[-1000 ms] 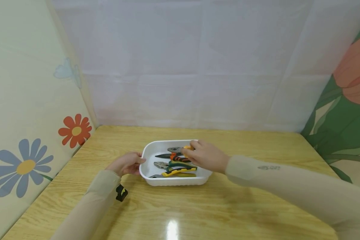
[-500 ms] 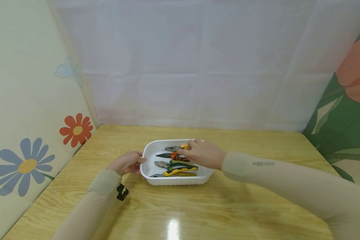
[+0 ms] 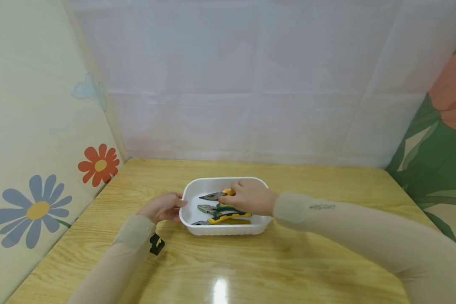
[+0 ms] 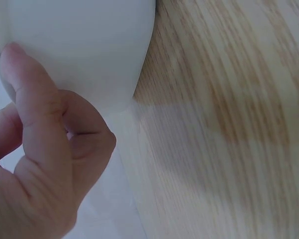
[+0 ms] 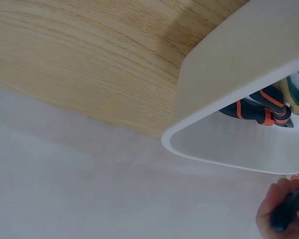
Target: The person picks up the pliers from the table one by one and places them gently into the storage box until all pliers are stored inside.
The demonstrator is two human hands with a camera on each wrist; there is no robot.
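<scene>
My left hand [image 3: 163, 207] grips the left end of a white plastic tray [image 3: 228, 229], its thumb over the rim in the left wrist view. Inside the tray lie several pliers. My right hand [image 3: 252, 196] holds pliers with yellow-orange on the handle [image 3: 228, 192]; in the right wrist view its fingers curl round a dark handle end [image 5: 288, 211]. Pointed dark plier jaws show left of the fingers. Nearer me are green-handled pliers [image 3: 205, 209] and yellow-and-black-handled pliers [image 3: 229, 217]. Black-and-orange handles [image 5: 258, 109] show inside the tray in the right wrist view.
A wood-grain table [image 3: 308, 261] bears the tray. Beside my left wrist is a small black-and-yellow object [image 3: 157, 244], partly hidden. White cloth [image 3: 251, 84] hangs behind the table, with flower-printed panels at both sides.
My right hand has moved left and slightly toward me over the tray. The grey jaws of the rear pliers no longer show separately, and the orange-red handles are covered. My left hand keeps its hold.
</scene>
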